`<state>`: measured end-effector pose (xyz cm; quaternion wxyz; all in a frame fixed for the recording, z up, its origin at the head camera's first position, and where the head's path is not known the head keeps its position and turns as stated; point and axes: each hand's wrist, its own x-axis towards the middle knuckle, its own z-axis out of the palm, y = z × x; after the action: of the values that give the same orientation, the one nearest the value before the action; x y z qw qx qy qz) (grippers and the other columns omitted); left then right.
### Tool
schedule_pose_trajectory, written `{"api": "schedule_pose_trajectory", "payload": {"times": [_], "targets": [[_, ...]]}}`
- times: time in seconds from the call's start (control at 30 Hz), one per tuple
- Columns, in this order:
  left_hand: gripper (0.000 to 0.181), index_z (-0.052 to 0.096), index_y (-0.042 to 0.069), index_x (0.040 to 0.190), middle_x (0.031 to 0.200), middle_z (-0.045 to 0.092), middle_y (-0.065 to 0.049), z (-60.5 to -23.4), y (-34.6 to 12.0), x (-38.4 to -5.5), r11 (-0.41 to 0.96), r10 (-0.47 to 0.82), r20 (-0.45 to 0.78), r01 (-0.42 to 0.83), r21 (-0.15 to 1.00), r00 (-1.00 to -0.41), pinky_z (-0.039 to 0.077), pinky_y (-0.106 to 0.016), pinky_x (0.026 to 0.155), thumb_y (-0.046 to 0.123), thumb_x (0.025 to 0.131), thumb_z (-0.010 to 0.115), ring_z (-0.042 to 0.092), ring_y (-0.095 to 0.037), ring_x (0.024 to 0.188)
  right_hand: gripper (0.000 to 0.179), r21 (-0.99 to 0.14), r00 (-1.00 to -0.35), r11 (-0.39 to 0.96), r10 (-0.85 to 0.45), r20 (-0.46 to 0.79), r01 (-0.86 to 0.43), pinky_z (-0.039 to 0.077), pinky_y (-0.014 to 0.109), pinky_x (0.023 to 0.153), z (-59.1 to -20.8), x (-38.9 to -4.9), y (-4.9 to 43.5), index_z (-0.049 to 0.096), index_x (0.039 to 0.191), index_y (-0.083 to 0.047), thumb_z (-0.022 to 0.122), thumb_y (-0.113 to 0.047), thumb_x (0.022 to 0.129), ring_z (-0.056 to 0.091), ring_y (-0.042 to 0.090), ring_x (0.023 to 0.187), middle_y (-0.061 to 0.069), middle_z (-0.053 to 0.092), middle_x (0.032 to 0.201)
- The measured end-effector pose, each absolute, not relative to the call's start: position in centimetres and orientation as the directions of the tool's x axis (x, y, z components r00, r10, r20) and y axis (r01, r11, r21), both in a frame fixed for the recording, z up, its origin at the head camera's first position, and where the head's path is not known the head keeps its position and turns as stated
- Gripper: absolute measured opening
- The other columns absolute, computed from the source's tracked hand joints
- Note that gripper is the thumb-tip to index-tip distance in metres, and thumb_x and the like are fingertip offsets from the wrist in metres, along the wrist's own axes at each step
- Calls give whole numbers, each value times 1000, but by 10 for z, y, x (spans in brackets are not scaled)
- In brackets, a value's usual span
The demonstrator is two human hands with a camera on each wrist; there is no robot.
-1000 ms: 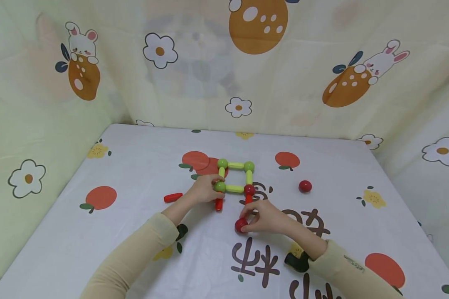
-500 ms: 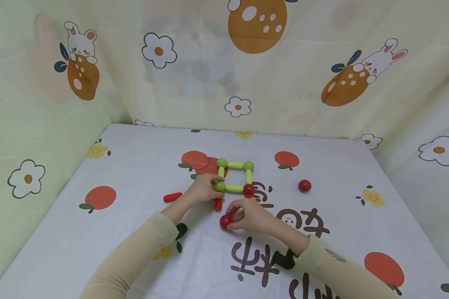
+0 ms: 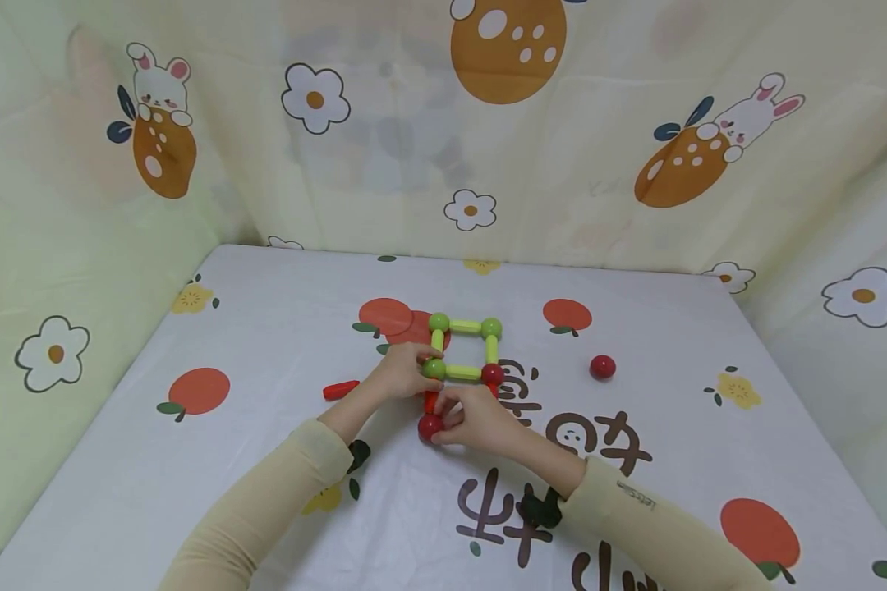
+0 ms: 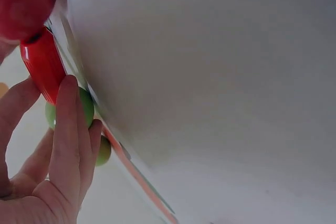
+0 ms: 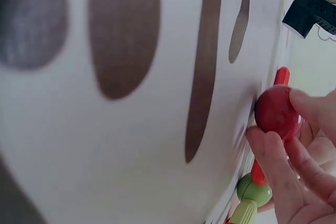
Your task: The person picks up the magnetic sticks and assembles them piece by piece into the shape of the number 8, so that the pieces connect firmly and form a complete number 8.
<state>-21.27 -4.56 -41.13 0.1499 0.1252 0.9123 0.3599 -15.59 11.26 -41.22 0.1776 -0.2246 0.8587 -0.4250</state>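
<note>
A square frame of light-green rods (image 3: 464,327) with balls at its corners lies flat on the table. Three corner balls are green; the near right one is a red ball (image 3: 492,374). My left hand (image 3: 397,373) holds the near left green ball (image 3: 434,368), where a red rod (image 4: 44,66) points toward me. My right hand (image 3: 479,420) pinches another red ball (image 3: 429,428) between thumb and fingers, at the near end of that rod. In the left wrist view, ball and rod appear to meet. A second red rod below the red corner is mostly hidden by my right hand.
A loose red rod (image 3: 341,390) lies left of my left hand. Farther right sits a loose red ball (image 3: 602,367). The white tablecloth (image 3: 266,328) has printed fruit and lettering, and a patterned curtain (image 3: 384,164) stands behind it.
My right hand has moved left with the red ball, from the right red rod to the near end of the left one. My left hand has stayed on the green ball.
</note>
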Motion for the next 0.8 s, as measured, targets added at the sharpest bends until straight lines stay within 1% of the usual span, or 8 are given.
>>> {"api": "schedule_pose_trajectory", "payload": {"times": [0.13,0.37,0.5,0.67,0.8], "targets": [[43,61,8,118,110,60,-10,-410,-46,-212,713,344,-175,135,688,-923,50,-27,72,13,77,73,54,-22,99,23,-808,-840,535,-534,-97,-247,52,23,65,-413,-158,111,59,84,-2,77,-3,70,66,19,75,5,62,86],[45,60,10,120,110,60,-10,-408,-46,-211,726,332,-195,118,678,-923,50,-25,69,15,77,73,54,-22,99,22,-800,-831,535,-550,-85,-273,52,23,65,-410,-160,116,61,86,-3,78,-7,71,65,17,75,6,63,86],[47,58,11,122,113,59,-10,-407,-46,-211,743,329,-209,115,659,-921,50,-29,75,19,78,73,54,-22,101,24,-810,-839,531,-536,-91,-251,52,25,65,-406,-162,124,63,90,-1,77,-8,72,65,17,74,10,64,86],[55,52,13,128,119,54,-11,-405,-46,-208,759,338,-246,109,642,-908,48,-34,80,22,78,73,50,-23,104,28,-811,-865,546,-491,-105,-211,52,26,67,-401,-166,134,63,94,0,77,-11,72,66,17,75,10,65,88],[64,45,13,134,122,51,-12,-402,-45,-204,765,362,-276,114,634,-891,46,-39,84,23,78,73,47,-24,107,31,-797,-875,560,-477,-85,-228,52,27,68,-397,-168,143,63,97,0,77,-13,73,65,17,76,11,65,90]]}}
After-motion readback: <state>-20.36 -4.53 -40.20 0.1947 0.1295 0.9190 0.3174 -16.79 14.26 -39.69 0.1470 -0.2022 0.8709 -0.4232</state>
